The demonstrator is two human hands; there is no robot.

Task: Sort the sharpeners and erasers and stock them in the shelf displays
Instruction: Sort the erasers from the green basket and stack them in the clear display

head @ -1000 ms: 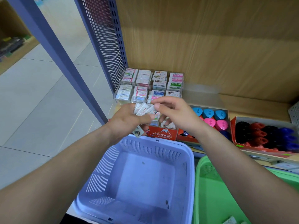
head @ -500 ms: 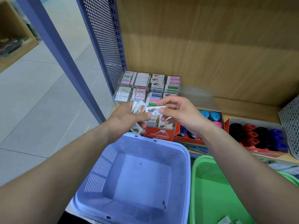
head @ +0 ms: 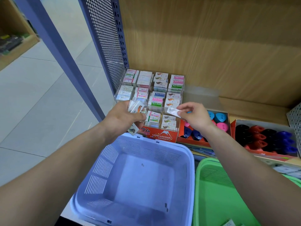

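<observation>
One eraser [head: 173,112] pinched in right hand [head: 193,119], several erasers [head: 136,107] (wrapped) in left hand [head: 123,118]

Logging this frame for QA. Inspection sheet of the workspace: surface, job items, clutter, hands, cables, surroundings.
Surface: wooden shelf, bare strip behind the boxes.
Job's things: eraser display, compartments stocked; blue and pink sharpeners and black, red and blue sharpeners in red boxes.
Clutter: purple basket and green basket in front of the shelf.
Hands: left hand grips a bunch of erasers; right hand pinches a single eraser.
Cables: nothing seen.
Surroundings: perforated panel on the left, tiled floor.
</observation>
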